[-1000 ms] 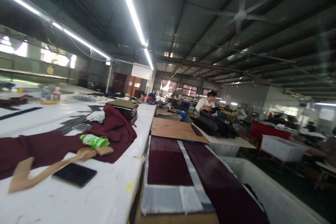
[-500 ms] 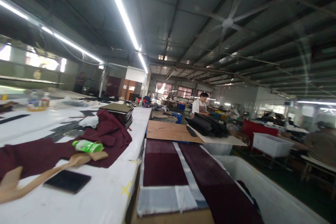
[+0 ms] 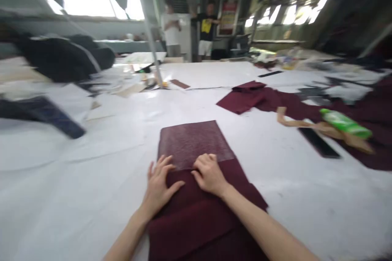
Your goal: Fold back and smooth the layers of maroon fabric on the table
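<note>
A maroon fabric piece (image 3: 199, 228) lies on the white table in front of me, its upper part (image 3: 196, 140) paler and sheer-looking. My left hand (image 3: 159, 187) rests on the left side of the cloth, fingers spread and thumb apart. Across from it, my right hand (image 3: 210, 173) has its fingers curled together at the edge where the darker cloth meets the paler part. It seems to pinch that edge; the fingertips are partly hidden and blurred. Folded layers of the cloth lie below both hands, towards me.
To the right are a black phone (image 3: 318, 142), a tan strip (image 3: 327, 129), a green bottle (image 3: 346, 123) and more maroon cloth (image 3: 248, 96). Dark fabric (image 3: 58, 55) is heaped at the left. A pole (image 3: 150, 28) rises beyond the table's middle. Two people (image 3: 206, 28) stand at the back.
My view has swung left from the box and side stacks to the white table. Both hands have come into view on maroon fabric; the bottle and phone now appear at the right.
</note>
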The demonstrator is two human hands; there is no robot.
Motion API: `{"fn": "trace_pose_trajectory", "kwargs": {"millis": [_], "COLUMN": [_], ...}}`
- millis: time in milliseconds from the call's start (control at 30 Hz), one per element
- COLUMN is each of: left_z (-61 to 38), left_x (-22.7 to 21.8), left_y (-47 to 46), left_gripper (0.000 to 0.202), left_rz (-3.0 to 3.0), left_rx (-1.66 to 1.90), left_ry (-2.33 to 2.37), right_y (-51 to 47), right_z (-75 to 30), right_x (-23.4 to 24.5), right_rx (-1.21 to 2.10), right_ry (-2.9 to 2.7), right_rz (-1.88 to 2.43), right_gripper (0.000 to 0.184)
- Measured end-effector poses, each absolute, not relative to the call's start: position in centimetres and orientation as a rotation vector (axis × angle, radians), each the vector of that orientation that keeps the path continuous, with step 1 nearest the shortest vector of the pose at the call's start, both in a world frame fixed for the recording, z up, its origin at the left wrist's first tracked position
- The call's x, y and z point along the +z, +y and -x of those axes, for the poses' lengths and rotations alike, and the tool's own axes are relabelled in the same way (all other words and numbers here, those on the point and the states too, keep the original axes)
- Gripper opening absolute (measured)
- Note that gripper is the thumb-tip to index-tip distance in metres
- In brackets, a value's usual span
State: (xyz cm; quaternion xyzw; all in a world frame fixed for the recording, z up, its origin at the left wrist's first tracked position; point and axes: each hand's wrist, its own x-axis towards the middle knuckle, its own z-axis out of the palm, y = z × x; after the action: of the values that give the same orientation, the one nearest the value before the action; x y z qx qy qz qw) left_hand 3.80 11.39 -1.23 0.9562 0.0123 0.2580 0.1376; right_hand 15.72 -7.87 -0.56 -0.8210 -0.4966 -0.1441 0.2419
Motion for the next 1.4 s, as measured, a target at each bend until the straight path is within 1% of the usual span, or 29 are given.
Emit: {"fn": "trace_pose_trajectory", "kwargs": {"millis": [67, 167, 333, 633, 833, 900, 967, 1033, 1067, 1100, 1133, 1267, 1333, 1400], "left_z": [-0.9, -1.0, -2.8, -5.7, -5.8, -5.1, -4.3, -3.6, -3.4, -3.3, -3.4, -4.3, -4.8, -4.9], "left_x": [-0.7, 0.2, 1.7, 4.2, 4.6, 4.7, 4.7, 4.9, 5.1, 5.3, 5.5, 5.9, 5.7, 5.5], "left_y": [13.2, 12.9, 12.6, 14.2, 15.6, 15.9, 16.0, 15.9, 15.7, 15.4, 15.1, 14.1, 14.3, 15.0], "left_gripper": [0.041, 0.043, 0.048, 0.051, 0.045, 0.046, 0.058, 0.079, 0.086, 0.088, 0.085, 0.059, 0.051, 0.048], "left_rz": [-2.827, -2.848, -2.877, -2.896, -2.884, -2.895, -2.898, -2.893, -2.889, -2.883, -2.877, -2.865, -2.871, -2.871], "left_rx": [0.662, 0.563, 0.452, 0.078, 0.031, 0.034, 0.062, 0.101, 0.114, 0.119, 0.117, 0.095, 0.074, 0.048], "left_ry": [0.182, 0.194, 0.048, -0.36, -0.352, -0.325, -0.271, -0.203, -0.183, -0.18, -0.197, -0.297, -0.311, -0.29], "right_y": [-4.7, -4.7, -6.0, -5.8, -6.0, -6.0, -6.0, -6.0, -6.0, -6.0, -6.0, -6.1, -6.2, -6.3], "right_z": [-14.5, -14.6, -15.0, -14.7, -14.5, -14.5, -14.5, -14.6, -14.5, -14.5, -14.5, -14.5, -14.4, -14.4], "right_x": [-1.5, -1.8, -1.5, -1.6, -1.1, -1.0, -1.0, -1.1, -1.2, -1.2, -1.3, -1.4, -1.3, -1.2], "right_rx": [-0.315, -0.268, -0.29, -0.318, -0.375, -0.377, -0.367, -0.36, -0.362, -0.368, -0.375, -0.394, -0.389, -0.385], "right_ry": [-1.388, -1.376, -1.417, -1.518, -1.527, -1.52, -1.52, -1.521, -1.52, -1.519, -1.522, -1.552, -1.577, -1.589], "right_rz": [2.118, 2.044, 1.987, 1.913, 1.839, 1.831, 1.838, 1.843, 1.843, 1.841, 1.837, 1.804, 1.791, 1.783], "right_gripper": [0.009, 0.006, 0.008, 0.012, 0.013, 0.013, 0.013, 0.012, 0.012, 0.012, 0.011, 0.01, 0.011, 0.011]}}
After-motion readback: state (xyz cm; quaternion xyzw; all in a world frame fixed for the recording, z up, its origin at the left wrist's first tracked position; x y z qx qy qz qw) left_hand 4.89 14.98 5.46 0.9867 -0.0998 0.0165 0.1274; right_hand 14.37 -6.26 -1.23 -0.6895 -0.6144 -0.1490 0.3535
